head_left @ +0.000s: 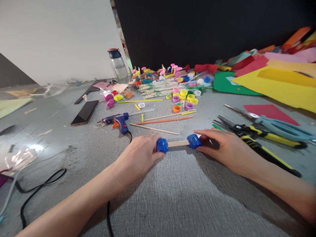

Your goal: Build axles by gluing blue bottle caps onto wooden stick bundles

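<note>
On the counter (158, 204) we take the glue gun (120, 122) as our landmark. Our left hand (140, 149) and right hand (228, 146) are on the near side of it and to its right, with the blue-ended stick piece (177, 144) stretched between them. Our left fingers and thumb are closed around one blue end; our right fingers pinch the other, and pale sticks run side by side between the two. A dark thing (213, 144) shows by our right fingers, and we cannot tell what it is.

The glue gun's blue body bears a small pale marking that we cannot read. Beyond it and to the right, the pale packs (158, 89) carry green markings, too small for us to make out. We find no readable brand on the phone (85, 112) just left of the gun or on the water bottle (119, 67) well beyond it. Right of the gun lie an orange stick (165, 120) and, farther back, coloured rings (184, 96). Far to its right are black-and-yellow pliers (269, 135) and blue-handled scissors (283, 126), with a yellow sheet (274, 84) behind them.
</note>
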